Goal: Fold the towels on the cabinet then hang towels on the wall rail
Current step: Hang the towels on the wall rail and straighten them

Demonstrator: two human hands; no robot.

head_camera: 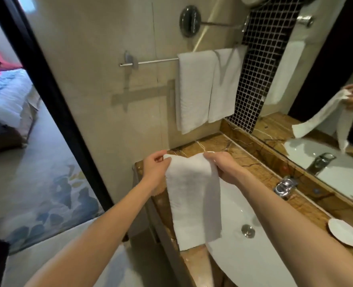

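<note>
The left hand (155,169) and the right hand (220,166) each pinch a top corner of a narrow white terry towel (192,201). It is folded lengthwise and hangs above the brown marble cabinet top (262,170), with its lower end draped over the rim of the white oval basin (244,262). The main risk is that this trailing end dips into the basin and picks up water (whether the bowl is wet cannot be told). The layers look uneven along the right edge, so a loose pinch could let the fold open on the lift. On the slim chrome wall rail (157,61), two hung white towels (194,90) fill the right part. Crowding them could drag them askew, so the bare left stretch looks safer.
</note>
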